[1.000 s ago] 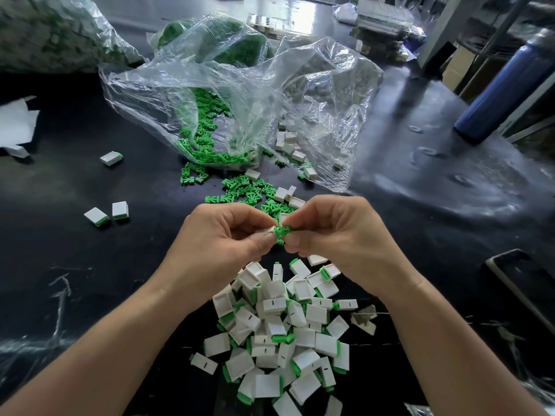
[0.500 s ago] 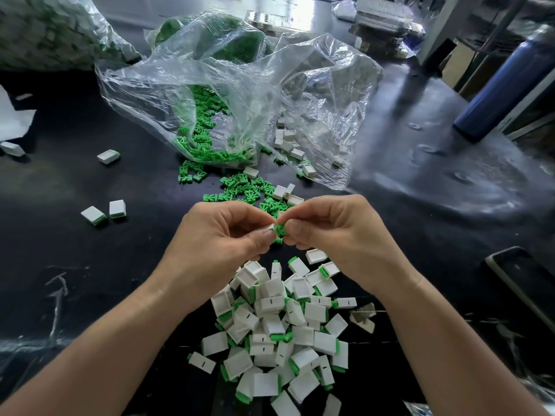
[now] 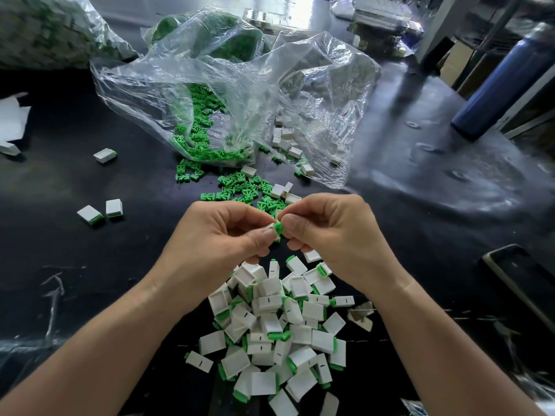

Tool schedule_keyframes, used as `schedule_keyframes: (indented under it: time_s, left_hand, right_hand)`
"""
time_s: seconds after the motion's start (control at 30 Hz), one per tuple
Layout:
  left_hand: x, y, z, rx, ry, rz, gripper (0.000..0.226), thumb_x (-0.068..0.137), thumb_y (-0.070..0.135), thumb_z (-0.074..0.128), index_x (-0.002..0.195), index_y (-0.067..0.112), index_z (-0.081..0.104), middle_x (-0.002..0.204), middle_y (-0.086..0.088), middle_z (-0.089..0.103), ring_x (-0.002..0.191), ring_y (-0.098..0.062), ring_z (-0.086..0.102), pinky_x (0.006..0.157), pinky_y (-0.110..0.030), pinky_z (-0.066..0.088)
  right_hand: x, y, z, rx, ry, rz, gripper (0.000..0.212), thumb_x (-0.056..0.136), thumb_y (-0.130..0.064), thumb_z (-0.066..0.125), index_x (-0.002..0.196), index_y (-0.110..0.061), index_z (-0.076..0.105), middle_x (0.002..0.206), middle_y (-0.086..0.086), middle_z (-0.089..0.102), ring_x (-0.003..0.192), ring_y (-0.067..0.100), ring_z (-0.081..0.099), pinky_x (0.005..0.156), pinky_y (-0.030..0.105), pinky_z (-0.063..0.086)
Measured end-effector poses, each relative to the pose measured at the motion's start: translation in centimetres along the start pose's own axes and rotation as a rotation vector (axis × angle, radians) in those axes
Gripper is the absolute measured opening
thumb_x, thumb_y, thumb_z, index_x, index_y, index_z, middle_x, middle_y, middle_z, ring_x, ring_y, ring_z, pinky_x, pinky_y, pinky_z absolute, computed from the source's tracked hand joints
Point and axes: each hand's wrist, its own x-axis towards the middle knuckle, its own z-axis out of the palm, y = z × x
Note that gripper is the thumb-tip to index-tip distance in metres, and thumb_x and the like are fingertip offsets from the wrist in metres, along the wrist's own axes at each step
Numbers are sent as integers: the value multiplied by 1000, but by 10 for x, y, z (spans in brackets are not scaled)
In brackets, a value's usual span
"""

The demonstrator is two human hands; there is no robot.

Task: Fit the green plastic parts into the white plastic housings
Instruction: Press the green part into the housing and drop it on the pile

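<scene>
Left hand point(image 3: 222, 235): pinches white housing point(image 3: 272, 226), above assembled pile point(image 3: 279, 325). Right hand point(image 3: 330, 232): pinches green part point(image 3: 279, 229) against it. Loose green parts point(image 3: 240, 187), clear bag point(image 3: 240, 94): beyond pile.

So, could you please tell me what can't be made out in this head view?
- White housing: head view, nearly all covered by fingers of the left hand; how far in the green part, pinched by the right hand, sits cannot be told.
- Far-left bag: head view, blurred; contents unclear.
- Blue bottle: head view, upper end cut off by the right edge.
</scene>
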Motion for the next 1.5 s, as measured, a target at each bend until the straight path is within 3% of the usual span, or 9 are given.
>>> schedule_keyframes:
  time_s: [0.27,0.43,0.6,0.73,0.9,1.07,1.2,1.33,1.5]
  left_hand:
    - [1,-5,2,23,80,24,10,75,2,69,72,11,70,56,-3,66,48,-6,58,47,-16,47]
    - [0,-7,2,100,77,64,8,74,4,71,73,12,72,57,-4,67,48,-6,59,48,-17,48]
    - [1,-5,3,-19,92,49,8,68,6,70,70,13,70,58,-4,68,49,-8,61,49,-18,51]
    - [1,0,1,-172,35,39,15,56,14,67,70,11,69,58,-6,68,49,-11,62,47,-19,51]
    - [-2,0,0,24,38,97,9,63,12,70,72,14,70,62,-10,68,49,-11,62,49,-18,51]
    - [-2,-2,-2,197,25,129,16,71,1,72,71,17,71,56,-6,67,46,-8,59,49,-17,50]
    - [0,-1,-1,106,39,110,10,67,5,73,71,14,70,57,-7,67,47,-9,60,49,-17,50]
    - [0,1,0,-37,65,65,15,60,20,68,72,11,69,65,-13,68,52,-12,62,51,-19,52]
    - [-1,0,1,9,9,52,2,74,6,67,76,7,68,66,-12,69,53,-14,64,50,-18,51]
  right_hand:
    - [-4,-2,16,-167,105,-82,21,84,-11,64,71,-27,57,63,-5,61,61,16,60,64,40,51]
    - [-4,-2,14,-158,82,-98,24,82,-8,66,70,-26,57,63,-6,60,58,12,58,62,35,51]
    - [-5,-4,15,-25,95,-119,28,81,-2,67,67,-25,59,59,-5,61,50,5,57,51,19,48]
    - [-4,-5,12,151,31,-108,26,82,3,63,69,-20,61,61,-7,62,49,2,55,51,17,47]
    - [-6,-1,12,-81,72,-201,7,79,-1,67,75,-7,67,65,2,61,56,10,54,57,31,50]
    - [-6,1,9,-221,64,-271,3,76,-5,67,74,-6,68,63,-2,58,57,11,51,57,31,46]
    - [-3,0,11,16,56,-132,22,80,-2,68,70,-22,65,60,-7,63,51,5,57,53,25,50]
    - [-2,0,14,178,58,-49,20,83,-7,64,74,-25,64,60,-7,65,52,5,61,52,15,46]
    - [-3,2,11,-171,-20,-89,27,91,-16,54,66,-23,51,58,-6,56,56,14,55,61,38,50]
